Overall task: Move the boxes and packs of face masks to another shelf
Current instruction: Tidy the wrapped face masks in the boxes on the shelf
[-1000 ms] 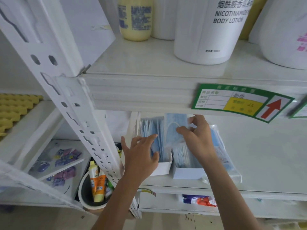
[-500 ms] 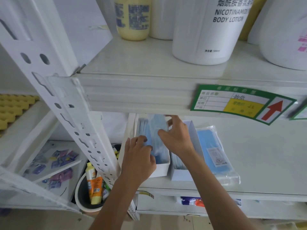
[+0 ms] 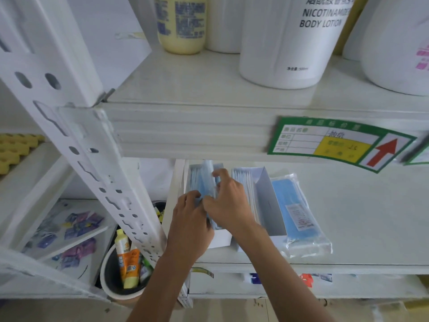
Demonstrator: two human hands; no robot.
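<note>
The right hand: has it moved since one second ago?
Yes. The right hand has shifted left, off the right-hand box, to the masks in the left-hand box.

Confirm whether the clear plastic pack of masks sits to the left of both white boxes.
No, the plastic pack lies right of both white boxes.

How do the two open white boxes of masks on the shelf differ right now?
The left box has both hands at it, the left hand and right hand on its blue masks; the right box is untouched. The left box's masks show blue, the right box's look whiter. Both are open-topped, side by side.
</note>
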